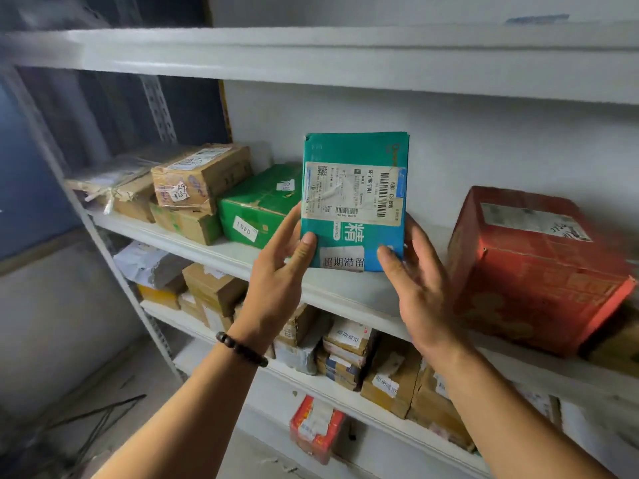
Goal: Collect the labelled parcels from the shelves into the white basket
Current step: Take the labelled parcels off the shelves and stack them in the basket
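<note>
while i watch through the head camera, the teal parcel (356,148) stands upright at the centre of view, in front of the middle shelf (345,292), its white shipping label (349,191) facing me. my left hand (276,271) pinches the lower corner at 7 o'clock, thumb on the front and fingers behind the edge. my right hand (422,285) grips the corner at 5 o'clock the same way. i cannot tell whether the bottom edge touches the board. a green box (256,205) sits at 9 o'clock of the parcel, just beside it, with brown cartons (200,178) further out. a red box (525,264) lies at 3 o'clock, apart. more labelled parcels (345,347) crowd the shelf at 6 o'clock.
</note>
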